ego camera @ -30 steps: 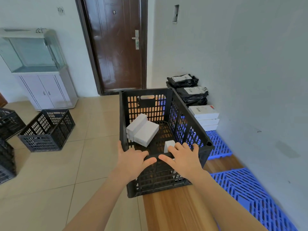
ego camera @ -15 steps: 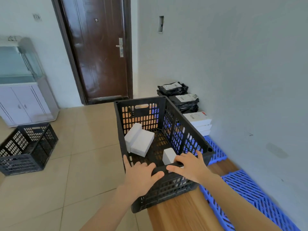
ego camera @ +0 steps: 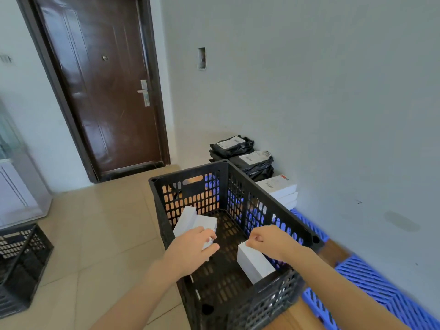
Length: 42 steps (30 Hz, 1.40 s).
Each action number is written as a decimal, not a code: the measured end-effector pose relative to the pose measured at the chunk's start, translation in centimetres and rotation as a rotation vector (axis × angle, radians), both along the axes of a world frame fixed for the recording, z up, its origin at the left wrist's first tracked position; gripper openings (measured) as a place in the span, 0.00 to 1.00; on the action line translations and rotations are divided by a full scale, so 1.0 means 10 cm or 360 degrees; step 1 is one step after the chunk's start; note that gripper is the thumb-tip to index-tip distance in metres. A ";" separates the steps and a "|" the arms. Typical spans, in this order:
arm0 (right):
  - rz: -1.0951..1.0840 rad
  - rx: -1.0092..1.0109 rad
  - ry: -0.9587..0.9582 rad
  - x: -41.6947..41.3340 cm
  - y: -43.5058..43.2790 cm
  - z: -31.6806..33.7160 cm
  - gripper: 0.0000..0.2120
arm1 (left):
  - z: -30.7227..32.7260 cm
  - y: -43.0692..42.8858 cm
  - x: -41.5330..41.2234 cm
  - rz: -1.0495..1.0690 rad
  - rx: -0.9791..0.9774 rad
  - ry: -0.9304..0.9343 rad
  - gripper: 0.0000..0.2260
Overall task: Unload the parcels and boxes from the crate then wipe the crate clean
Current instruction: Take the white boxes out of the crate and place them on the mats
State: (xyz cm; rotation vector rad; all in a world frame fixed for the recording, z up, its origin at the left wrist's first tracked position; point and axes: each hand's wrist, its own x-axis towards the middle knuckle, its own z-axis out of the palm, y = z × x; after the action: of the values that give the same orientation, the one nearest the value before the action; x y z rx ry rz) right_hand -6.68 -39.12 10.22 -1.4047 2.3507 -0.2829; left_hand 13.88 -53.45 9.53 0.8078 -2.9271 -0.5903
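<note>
The grip of the left hand (ego camera: 192, 246) is wrapping the near end of a flat white box (ego camera: 206, 224) lying in the black crate (ego camera: 273, 206), with the thumb at its side and the fingers over the top. A second white box (ego camera: 184, 219) is leaning against it on the left. The right hand (ego camera: 269, 239) is pinching, as far as the blur allows, the top corner of a small white box (ego camera: 254, 265) standing by the crate's near right wall. The crate is sitting on a wooden table (ego camera: 288, 317). Beyond it, black parcels (ego camera: 240, 151) and stacked white boxes (ego camera: 277, 186) are lying by the wall (ego camera: 333, 115).
</note>
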 end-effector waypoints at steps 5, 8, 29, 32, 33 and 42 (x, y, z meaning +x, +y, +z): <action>-0.0033 0.0001 -0.0199 -0.11 -0.54 -0.20 0.14 | -0.16 -0.59 -0.28 0.0038 0.0091 -0.0127 0.09; -0.0090 0.0028 -0.0304 -0.16 -0.82 -0.37 0.13 | -0.30 -0.99 -0.47 0.0099 0.0136 -0.0257 0.11; -0.0841 -0.0019 -0.0916 0.61 -2.87 -1.74 0.44 | -0.87 -3.02 -1.53 -0.0320 0.0071 -0.1398 0.35; -0.0867 0.0004 -0.0769 0.75 -3.05 -1.78 0.46 | -0.87 -3.08 -1.53 -0.0228 -0.0028 -0.1367 0.35; -0.0855 0.0004 -0.0710 0.79 -3.09 -1.78 0.46 | -0.86 -3.08 -1.54 -0.0190 -0.0033 -0.1378 0.34; -0.0886 0.0015 -0.0522 0.81 -3.08 -1.75 0.44 | -0.67 -2.93 -1.49 -0.0093 0.0139 -0.1442 0.31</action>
State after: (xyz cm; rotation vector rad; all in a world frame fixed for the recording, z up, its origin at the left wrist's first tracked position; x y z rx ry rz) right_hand 1.44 -69.95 -7.32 -0.6083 2.3997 -0.6003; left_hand -1.06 -82.72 2.85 1.2749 -3.7495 -0.4265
